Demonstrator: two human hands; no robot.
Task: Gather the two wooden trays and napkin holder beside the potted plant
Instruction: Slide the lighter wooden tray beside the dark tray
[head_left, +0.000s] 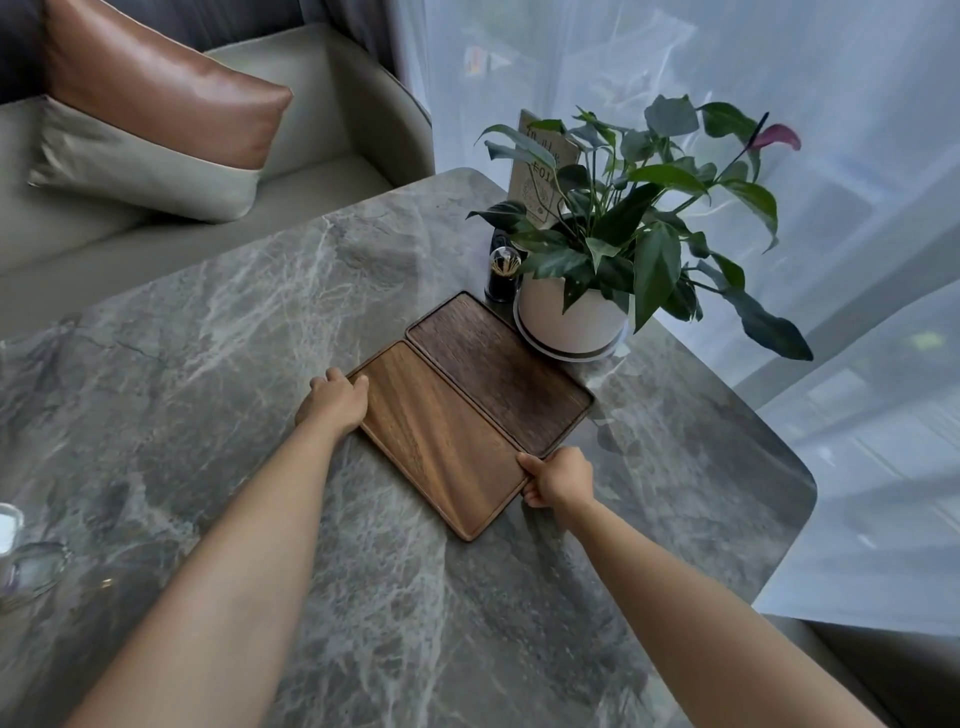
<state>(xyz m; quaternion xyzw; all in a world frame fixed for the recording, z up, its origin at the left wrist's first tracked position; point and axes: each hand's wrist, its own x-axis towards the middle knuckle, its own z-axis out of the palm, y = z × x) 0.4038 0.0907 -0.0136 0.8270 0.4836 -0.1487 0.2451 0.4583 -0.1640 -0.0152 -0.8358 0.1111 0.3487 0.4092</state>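
— What does my left hand have?

— It's clamped on the far-left short edge of the lighter wooden tray, thumb over the rim.

— And across from it?

— My right hand grips the opposite short edge. Just beyond both grips, the darker wooden tray lies touching it, its far end beside the potted plant on the marble table.

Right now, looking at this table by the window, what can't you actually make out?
Head view only:
- Napkin holder: not identifiable anywhere.
- Card behind the potted plant: leaves cover most of its print.
- Dark toothpick jar: base hidden by the darker tray.
- Glass object: cut off by the left edge.
- Right hand on the lighter tray: fingers curl under, grip unseen.
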